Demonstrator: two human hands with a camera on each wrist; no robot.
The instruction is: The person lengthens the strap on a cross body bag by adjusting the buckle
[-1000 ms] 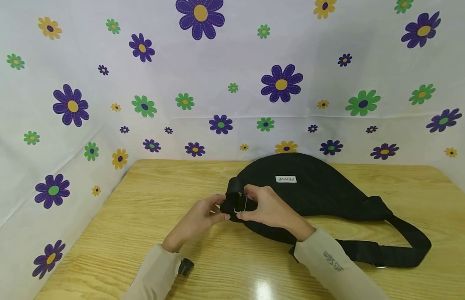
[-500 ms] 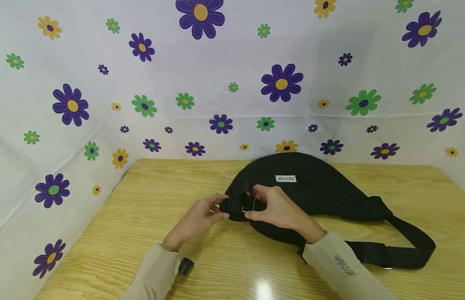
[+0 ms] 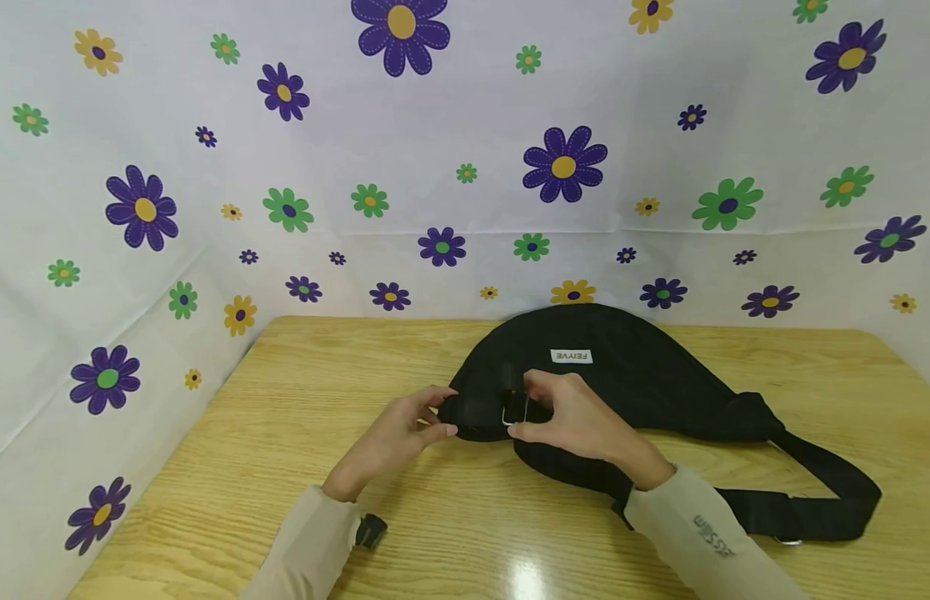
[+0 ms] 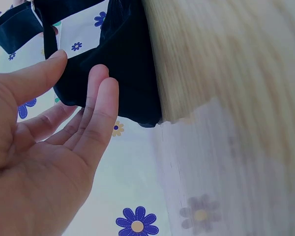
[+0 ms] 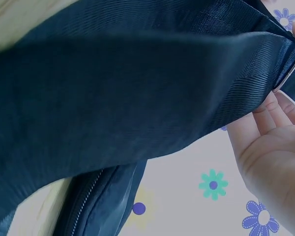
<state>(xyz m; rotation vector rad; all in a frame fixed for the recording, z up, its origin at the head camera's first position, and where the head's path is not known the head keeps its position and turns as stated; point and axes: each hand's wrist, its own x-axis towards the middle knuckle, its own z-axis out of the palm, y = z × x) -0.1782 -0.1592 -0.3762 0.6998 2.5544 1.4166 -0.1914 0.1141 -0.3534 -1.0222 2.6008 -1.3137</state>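
A black waist bag [image 3: 645,375] with a small white label lies on the wooden table. My left hand [image 3: 393,437] pinches the bag's left end between thumb and fingers; in the left wrist view the thumb and fingertips touch its dark fabric [image 4: 132,88]. Just to the right, my right hand [image 3: 581,421] pinches the metal strap slider [image 3: 516,408] at its edge. In the right wrist view the black webbing strap [image 5: 113,98] runs to that slider [image 5: 290,71] and covers part of the view. Some right fingertips are hidden behind the strap.
The rest of the strap [image 3: 832,517] loops out on the table [image 3: 285,467] at the right, partly under the right sleeve [image 3: 705,525]. A small black object [image 3: 371,531] sits by the left sleeve. A flower-printed cloth [image 3: 465,108] hangs behind the table.
The right hand and the slider have moved right, away from the left hand. A raised strap loop near the slider has flattened, and the right strap loop has shifted right. The left hand stays put.
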